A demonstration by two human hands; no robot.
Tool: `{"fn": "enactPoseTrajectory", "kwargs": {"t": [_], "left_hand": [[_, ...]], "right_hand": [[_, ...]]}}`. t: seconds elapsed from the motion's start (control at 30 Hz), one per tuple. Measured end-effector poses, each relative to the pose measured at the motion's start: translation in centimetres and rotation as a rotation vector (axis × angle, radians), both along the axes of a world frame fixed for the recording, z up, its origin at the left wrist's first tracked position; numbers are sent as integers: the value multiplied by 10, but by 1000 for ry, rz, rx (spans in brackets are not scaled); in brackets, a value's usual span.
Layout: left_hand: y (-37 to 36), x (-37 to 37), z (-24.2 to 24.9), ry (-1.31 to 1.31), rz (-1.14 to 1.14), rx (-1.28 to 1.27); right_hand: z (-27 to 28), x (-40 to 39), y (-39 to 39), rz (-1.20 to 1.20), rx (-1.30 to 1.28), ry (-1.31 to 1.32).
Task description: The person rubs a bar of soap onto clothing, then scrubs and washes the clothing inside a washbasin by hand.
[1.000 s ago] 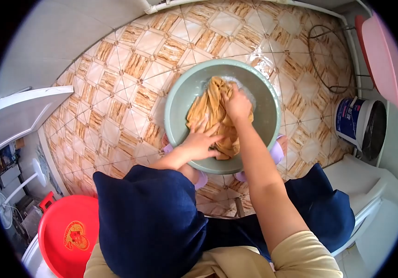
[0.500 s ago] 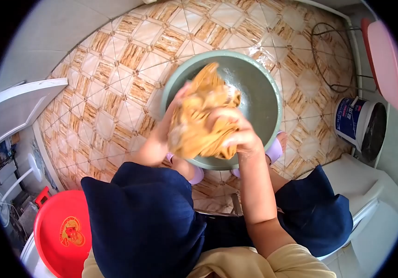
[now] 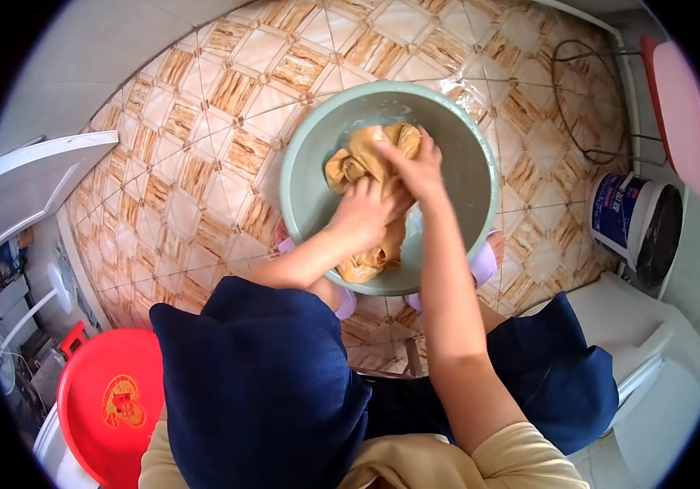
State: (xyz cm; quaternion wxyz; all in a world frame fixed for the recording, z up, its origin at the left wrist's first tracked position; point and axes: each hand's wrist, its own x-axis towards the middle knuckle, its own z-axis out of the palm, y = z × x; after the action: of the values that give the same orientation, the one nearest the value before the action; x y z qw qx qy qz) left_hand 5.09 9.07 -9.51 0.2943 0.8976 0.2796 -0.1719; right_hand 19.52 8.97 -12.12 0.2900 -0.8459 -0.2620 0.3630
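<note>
A wet, mustard-yellow cloth, perhaps a garment, lies bunched inside a grey-green basin on the floor. My left hand is closed on the middle of the cloth, its fingertips pressed into the folds. Just to the right and higher, my right hand grips the upper part, thumb on top and fingers round the far side. One end of the cloth hangs down towards the basin's near wall. Some of the fingers are hidden in the fabric.
A red basin stands at my lower left. On the right are a white-and-blue bucket lying tilted, a pink basin against the wall and a wire hoop. My feet in lilac slippers flank the basin.
The cloth was lifted in a bundle above the basin's near left side; now it is lower, inside the basin. Both hands have shifted right, and my right hand has moved further away from me.
</note>
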Motion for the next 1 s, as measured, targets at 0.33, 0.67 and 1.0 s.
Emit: {"fn": "enactPoseTrajectory", "kwargs": {"t": [0.33,0.67,1.0], "left_hand": [[-29,-45,10,-85,-241,-35],[-27,-23,-6,235,-237,-261],[-26,-27,-16,98,-170,-246]], "right_hand": [[-22,-12,23,181,80,-455],[-32,-57,-43,612,143,-553],[24,-49,-23,632,148,-616]]}}
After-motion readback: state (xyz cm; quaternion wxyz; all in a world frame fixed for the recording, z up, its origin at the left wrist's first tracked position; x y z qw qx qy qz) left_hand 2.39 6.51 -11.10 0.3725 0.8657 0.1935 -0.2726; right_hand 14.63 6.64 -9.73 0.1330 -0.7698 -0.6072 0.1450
